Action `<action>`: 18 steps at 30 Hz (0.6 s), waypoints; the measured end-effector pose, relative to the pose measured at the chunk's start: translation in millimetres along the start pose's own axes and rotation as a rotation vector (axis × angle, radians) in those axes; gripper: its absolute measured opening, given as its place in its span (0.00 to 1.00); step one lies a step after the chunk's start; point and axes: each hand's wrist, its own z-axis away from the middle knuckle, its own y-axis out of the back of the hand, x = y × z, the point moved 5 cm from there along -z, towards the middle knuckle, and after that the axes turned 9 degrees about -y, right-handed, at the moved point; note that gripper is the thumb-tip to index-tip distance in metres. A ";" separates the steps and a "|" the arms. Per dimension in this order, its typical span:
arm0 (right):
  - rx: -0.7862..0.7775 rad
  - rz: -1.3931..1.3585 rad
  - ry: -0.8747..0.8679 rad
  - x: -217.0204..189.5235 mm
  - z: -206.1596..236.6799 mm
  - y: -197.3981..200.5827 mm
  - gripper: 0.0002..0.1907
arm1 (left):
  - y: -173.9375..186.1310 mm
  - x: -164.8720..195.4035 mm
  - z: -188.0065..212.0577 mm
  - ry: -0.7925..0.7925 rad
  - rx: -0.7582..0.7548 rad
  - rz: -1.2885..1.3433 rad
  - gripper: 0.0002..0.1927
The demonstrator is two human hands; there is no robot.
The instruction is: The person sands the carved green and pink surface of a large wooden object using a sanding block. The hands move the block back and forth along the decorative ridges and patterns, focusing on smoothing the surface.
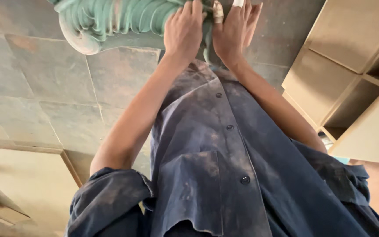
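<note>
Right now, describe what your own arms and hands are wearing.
Dusty dark-blue shirt sleeves bunch above both elbows; forearms are bare. The right hand has tan and white tape on two fingers; the left hand wears nothing.

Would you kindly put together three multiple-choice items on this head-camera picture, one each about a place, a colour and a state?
1. Where is the ribbed object?
A. at the top edge of the picture, under both hands
B. inside the wooden shelf unit
C. in the shirt pocket

2. What colour is the shirt?
A. white
B. dark blue
C. red

3. How do the left hand and right hand stand?
A. hanging free at the sides
B. both laid on the ribbed object
C. tucked in the pocket

Answers: 1 A, the green ribs run along the top edge beneath the hands. 2 B, the dusty buttoned cloth is dark blue. 3 B, both hands rest on it, side by side.
</note>
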 end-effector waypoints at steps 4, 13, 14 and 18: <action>0.007 0.004 0.019 -0.8 0.1 -1.5 0.31 | -0.6 -5.4 2.1 0.103 -0.150 0.075 0.11; -0.073 -0.129 -0.011 11.3 2.7 3.3 0.29 | -17.2 2.7 -12.3 0.151 -0.173 0.260 0.12; -0.082 -0.179 0.010 8.8 0.3 3.4 0.29 | -16.5 1.2 -7.0 0.153 -0.170 0.267 0.13; 0.048 0.048 0.080 -3.4 -2.3 10.7 0.31 | 28.4 -42.0 42.9 0.260 -0.089 0.230 0.07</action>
